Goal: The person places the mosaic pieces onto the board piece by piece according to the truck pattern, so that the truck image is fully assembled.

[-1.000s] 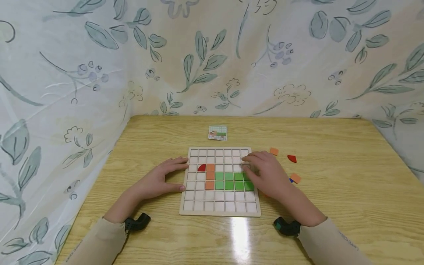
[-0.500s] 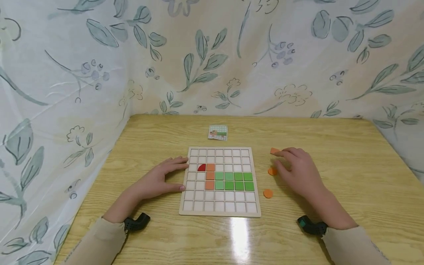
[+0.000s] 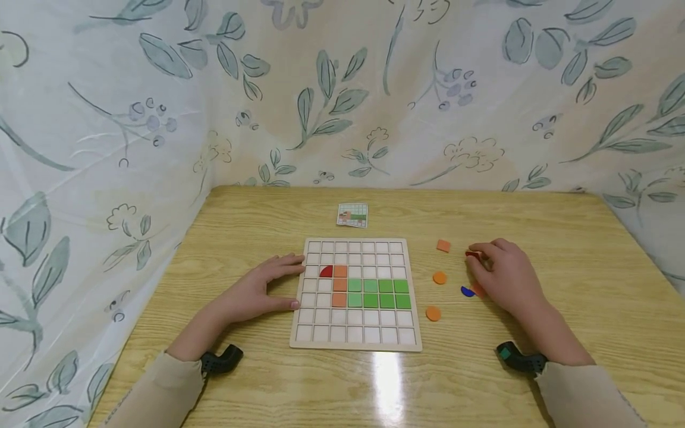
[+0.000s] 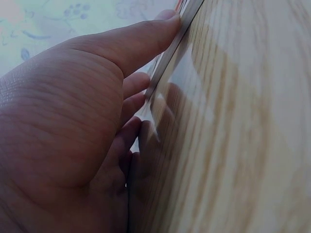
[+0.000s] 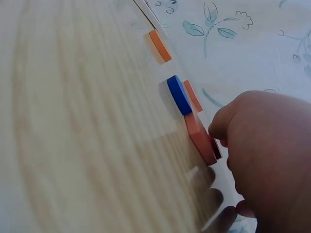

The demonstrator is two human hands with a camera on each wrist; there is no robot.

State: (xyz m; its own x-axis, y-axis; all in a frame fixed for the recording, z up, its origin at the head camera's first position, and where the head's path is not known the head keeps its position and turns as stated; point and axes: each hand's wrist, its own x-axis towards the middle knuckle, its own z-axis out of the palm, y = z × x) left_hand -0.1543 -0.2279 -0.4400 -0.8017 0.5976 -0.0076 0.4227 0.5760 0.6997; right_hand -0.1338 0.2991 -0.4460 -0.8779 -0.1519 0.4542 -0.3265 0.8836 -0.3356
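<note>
Red piece: on the table [image 3: 588,249], right of the board [image 3: 355,346], level with its far part; the red piece [image 3: 473,254] is mostly covered by fingers.
Nearer hand: the right hand [image 3: 505,274], its thumb and index finger at the piece.
Grip: narrow, tips on either side of the red; whether they pinch it cannot be told.
Long axis: hidden; the visible sliver runs roughly sideways.
Toward the person: blue half-round [image 3: 467,291] and orange square [image 3: 478,290], the square partly under the hand.
Left hand [image 3: 251,292]: well apart, fingers spread, touching the board's left edge.
</note>
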